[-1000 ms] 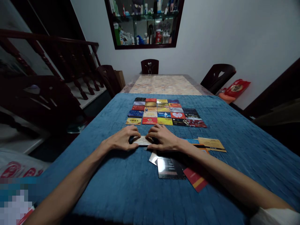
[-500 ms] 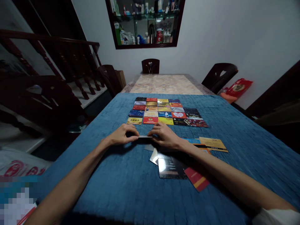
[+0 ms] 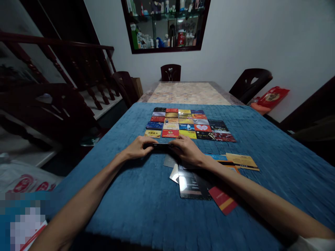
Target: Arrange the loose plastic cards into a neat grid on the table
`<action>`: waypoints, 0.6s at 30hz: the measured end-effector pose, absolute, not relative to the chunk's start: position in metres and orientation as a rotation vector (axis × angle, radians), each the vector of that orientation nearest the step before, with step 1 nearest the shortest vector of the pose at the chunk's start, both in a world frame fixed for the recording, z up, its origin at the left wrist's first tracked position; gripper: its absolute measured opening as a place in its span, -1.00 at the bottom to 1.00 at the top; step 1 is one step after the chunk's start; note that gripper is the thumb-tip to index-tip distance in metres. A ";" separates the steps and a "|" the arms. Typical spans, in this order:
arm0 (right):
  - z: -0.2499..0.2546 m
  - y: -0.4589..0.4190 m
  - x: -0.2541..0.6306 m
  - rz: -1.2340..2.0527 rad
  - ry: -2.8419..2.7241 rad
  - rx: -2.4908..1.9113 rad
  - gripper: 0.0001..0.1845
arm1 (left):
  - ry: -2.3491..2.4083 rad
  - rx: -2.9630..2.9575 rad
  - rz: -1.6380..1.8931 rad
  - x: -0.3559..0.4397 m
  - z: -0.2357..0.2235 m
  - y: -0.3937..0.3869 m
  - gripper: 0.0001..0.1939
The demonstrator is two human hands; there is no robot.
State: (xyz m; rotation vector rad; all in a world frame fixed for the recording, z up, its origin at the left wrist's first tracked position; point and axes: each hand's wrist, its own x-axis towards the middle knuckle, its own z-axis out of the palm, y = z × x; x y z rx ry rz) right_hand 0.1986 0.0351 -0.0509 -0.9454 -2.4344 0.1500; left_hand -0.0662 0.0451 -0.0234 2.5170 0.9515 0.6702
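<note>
Both your hands meet at a dark plastic card (image 3: 162, 145), seen almost edge-on, its long edge running level from side to side. The fingers of your left hand (image 3: 140, 147) pinch its left end, and those of your right hand (image 3: 188, 150) grip its right end, covering that corner. The card is just on your side of the card grid's front row, near the gold card (image 3: 153, 134) and the red card (image 3: 170, 133).

The card grid (image 3: 171, 126) runs 5 rows deep, edges close together, with black card (image 3: 203, 135) and dark red card (image 3: 226, 137) finishing the front row at right. Loose cards overlap around your right forearm: a glossy black card (image 3: 192, 186), a red card with a yellow stripe (image 3: 222, 199) and a tan card (image 3: 242, 161).

To your left, a wide stretch of blue cloth (image 3: 123, 202) gives room out to the tabletop's edge. Beyond the cloth's far edge, the patterned tabletop (image 3: 188, 91) reaches toward 1 chair (image 3: 171, 73) at the wall.
</note>
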 end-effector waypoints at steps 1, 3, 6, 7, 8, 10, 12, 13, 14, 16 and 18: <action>-0.051 0.035 0.199 0.142 -2.430 -0.949 -0.73 | 0.957 2.514 0.683 -0.066 -0.024 0.045 -0.74; -0.052 0.036 0.198 0.128 -2.423 -0.957 -0.69 | 0.975 2.504 0.707 -0.066 -0.025 0.046 -0.74; -0.054 0.036 0.198 0.112 -2.404 -0.979 -0.63 | 1.020 2.477 0.725 -0.067 -0.026 0.046 -0.73; -0.054 0.036 0.199 0.110 -2.400 -0.984 -0.62 | 1.035 2.468 0.725 -0.067 -0.026 0.046 -0.73; -0.054 0.035 0.199 0.109 -2.399 -0.987 -0.60 | 1.045 2.461 0.724 -0.067 -0.025 0.045 -0.73; -0.054 0.034 0.198 0.099 -2.402 -0.997 -0.58 | 1.052 2.453 0.729 -0.066 -0.024 0.044 -0.73; -0.053 0.032 0.198 0.075 -2.415 -1.015 -0.56 | 1.047 2.448 0.743 -0.065 -0.024 0.043 -0.74; -0.054 0.032 0.197 0.060 -2.422 -1.023 -0.56 | 1.044 2.445 0.750 -0.063 -0.024 0.043 -0.75; -0.054 0.031 0.197 0.044 -2.426 -1.028 -0.56 | 1.044 2.444 0.759 -0.062 -0.024 0.042 -0.75; -0.054 0.031 0.196 0.019 -2.426 -1.023 -0.59 | 1.044 2.450 0.781 -0.061 -0.026 0.042 -0.76; -0.055 0.031 0.194 0.004 -2.421 -1.014 -0.64 | 1.041 2.472 0.802 -0.061 -0.028 0.042 -0.76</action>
